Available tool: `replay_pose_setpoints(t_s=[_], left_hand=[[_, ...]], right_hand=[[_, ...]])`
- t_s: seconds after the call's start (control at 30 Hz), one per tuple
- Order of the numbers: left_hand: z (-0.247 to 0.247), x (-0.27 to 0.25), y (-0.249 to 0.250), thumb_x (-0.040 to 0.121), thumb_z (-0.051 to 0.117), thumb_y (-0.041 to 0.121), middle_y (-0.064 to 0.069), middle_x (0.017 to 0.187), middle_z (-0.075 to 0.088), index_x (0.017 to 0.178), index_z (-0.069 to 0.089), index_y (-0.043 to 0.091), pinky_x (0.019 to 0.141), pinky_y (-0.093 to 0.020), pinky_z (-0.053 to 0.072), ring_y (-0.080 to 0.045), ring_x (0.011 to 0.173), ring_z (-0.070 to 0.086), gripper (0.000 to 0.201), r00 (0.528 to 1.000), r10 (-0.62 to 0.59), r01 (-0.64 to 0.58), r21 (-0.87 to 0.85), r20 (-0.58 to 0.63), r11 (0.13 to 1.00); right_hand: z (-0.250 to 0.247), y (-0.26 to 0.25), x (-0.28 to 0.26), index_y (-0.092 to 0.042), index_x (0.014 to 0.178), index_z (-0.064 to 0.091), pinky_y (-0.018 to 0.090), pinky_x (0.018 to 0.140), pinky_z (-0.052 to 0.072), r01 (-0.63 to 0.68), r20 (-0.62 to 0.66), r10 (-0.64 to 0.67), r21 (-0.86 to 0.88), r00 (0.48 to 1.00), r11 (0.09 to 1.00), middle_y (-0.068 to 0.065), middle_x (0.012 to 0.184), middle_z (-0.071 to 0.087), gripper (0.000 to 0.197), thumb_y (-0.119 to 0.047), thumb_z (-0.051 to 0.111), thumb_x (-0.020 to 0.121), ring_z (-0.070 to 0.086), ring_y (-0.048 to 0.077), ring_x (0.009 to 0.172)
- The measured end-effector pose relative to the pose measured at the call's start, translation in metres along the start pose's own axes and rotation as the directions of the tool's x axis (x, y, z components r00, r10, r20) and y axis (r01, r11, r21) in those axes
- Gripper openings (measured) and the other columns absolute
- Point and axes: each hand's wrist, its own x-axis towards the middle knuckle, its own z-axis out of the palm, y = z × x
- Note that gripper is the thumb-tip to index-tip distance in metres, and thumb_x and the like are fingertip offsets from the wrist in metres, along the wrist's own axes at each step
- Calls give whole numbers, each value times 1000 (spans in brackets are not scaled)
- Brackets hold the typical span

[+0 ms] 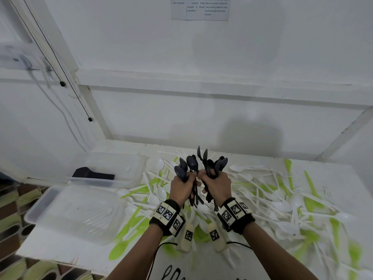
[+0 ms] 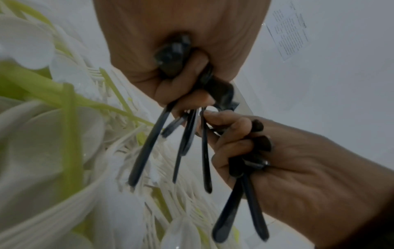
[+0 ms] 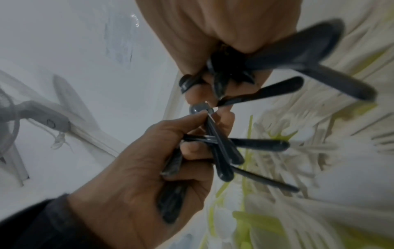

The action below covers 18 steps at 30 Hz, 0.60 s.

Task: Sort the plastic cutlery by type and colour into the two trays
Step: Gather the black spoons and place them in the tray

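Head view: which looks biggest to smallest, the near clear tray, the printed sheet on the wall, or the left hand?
1. Near clear tray, plainly the largest.
2. Printed sheet, though cut off by the frame's top edge.
3. Left hand, close to the sheet in apparent size, so that order is unsure.

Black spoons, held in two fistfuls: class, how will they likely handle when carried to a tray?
The black spoons look thin, so probably light. They splay unevenly from the left hand and right hand, so one may slip. Handles seem straight, likely fairly stiff.

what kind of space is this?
Probably a makeshift sorting station in a plain room: bare white wall with a taped-up printed instruction sheet, white table heaped with plastic cutlery, patterned tile floor beside it.
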Motion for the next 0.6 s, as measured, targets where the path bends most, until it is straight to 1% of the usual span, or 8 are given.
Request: replay_pose_setpoints(t_s=[0.07,0.13,0.2,0.27,0.37,0.43,0.53,0.6], left_hand=[[0,1,-1,99,58,39,-19,76,74,74,76,27,56,-30,44,-18,42,53,33,1000,9,-9,-22,-30,1000],[1,1,-1,98,59,40,-23,76,73,75,75,24,57,-32,43,-18,42,53,33,999,11,-13,-37,-39,999],[2,1,0,98,59,37,-14,77,76,79,75,20,57,-30,44,-17,42,53,31,998,8,-12,-50,-64,999],[3,0,2,100,58,32,-5,80,78,88,74,15,52,-27,43,-18,42,51,26,997,-7,-2,-105,-83,994],[4,-1,6,103,56,29,-5,82,78,94,74,11,46,-23,42,-20,41,48,27,997,-16,5,-143,-73,990],[6,-1,8,102,57,29,-5,77,77,90,74,10,48,-25,44,-21,41,50,28,998,-1,-5,-120,-55,993],[6,3,9,96,64,34,-9,64,71,72,72,11,53,-32,48,-23,45,58,34,996,48,-49,-15,-78,999],[4,4,7,94,66,35,-10,63,70,69,74,16,55,-28,47,-20,47,61,33,993,81,-79,29,-91,996]], right_hand=[[2,0,0,-19,80,77,29,47,48,-9,-13,9,-2,1000,1000,1,67,74,5,-21,74,83,67,23,50],[4,1,0,-19,82,76,28,52,52,0,-18,0,-16,1000,1000,1,70,75,6,-21,72,84,69,21,52],[6,1,-1,-17,84,74,25,53,53,9,-55,-10,-23,998,1000,3,69,74,8,-23,71,88,70,20,52],[7,-2,0,-14,86,71,25,49,54,13,-98,-15,-22,995,1000,6,64,72,14,-27,69,92,70,20,50],[7,-1,5,-10,89,68,28,46,53,21,-154,-25,-22,988,1000,7,65,71,18,-26,65,95,69,22,48],[8,0,5,-7,88,67,27,45,53,55,-155,-63,-51,986,997,5,66,70,19,-24,64,96,68,20,47],[10,-1,-1,-9,87,68,22,46,53,141,-107,-154,-121,982,983,1,69,70,12,-19,68,94,65,9,46],[10,-1,-3,-8,87,68,20,41,49,141,-93,-151,-105,984,984,5,70,70,10,-17,69,93,63,10,43]])
